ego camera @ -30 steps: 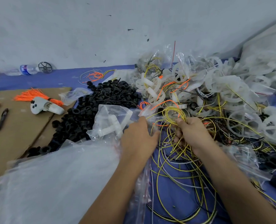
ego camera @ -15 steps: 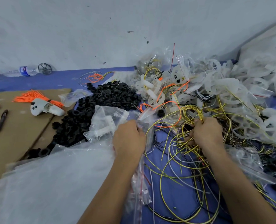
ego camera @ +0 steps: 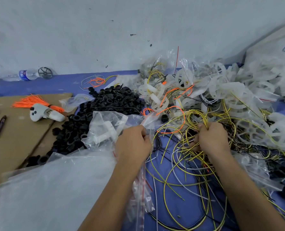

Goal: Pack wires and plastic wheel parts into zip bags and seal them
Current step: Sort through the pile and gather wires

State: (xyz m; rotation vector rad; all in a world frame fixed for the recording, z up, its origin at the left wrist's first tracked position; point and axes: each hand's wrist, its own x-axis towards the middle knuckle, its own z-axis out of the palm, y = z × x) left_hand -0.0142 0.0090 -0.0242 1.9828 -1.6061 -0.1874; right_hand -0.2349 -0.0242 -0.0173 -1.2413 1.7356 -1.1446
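Observation:
My left hand (ego camera: 133,144) grips the mouth of a clear zip bag (ego camera: 105,130) that holds white plastic pieces. A strip of small red-lined zip bags (ego camera: 141,194) hangs below that wrist. My right hand (ego camera: 211,139) grips a looped bundle of yellow wires (ego camera: 196,116) pulled up from the loose tangle of yellow, white and black wires (ego camera: 180,177) on the blue cloth. Translucent white plastic wheel parts (ego camera: 235,95) are heaped at the back right, mixed with orange wires (ego camera: 175,94).
A pile of black rings (ego camera: 95,114) lies left of the bag. Large clear plastic sheeting (ego camera: 51,189) covers the near left. On the cardboard (ego camera: 13,139) lie a white controller (ego camera: 43,113), orange ties (ego camera: 30,101) and a pen (ego camera: 0,126). A bottle (ego camera: 25,75) lies by the wall.
My hands have drawn apart: the left moved left with the bag, the right moved right and lifted the yellow wire loop out of the tangle.

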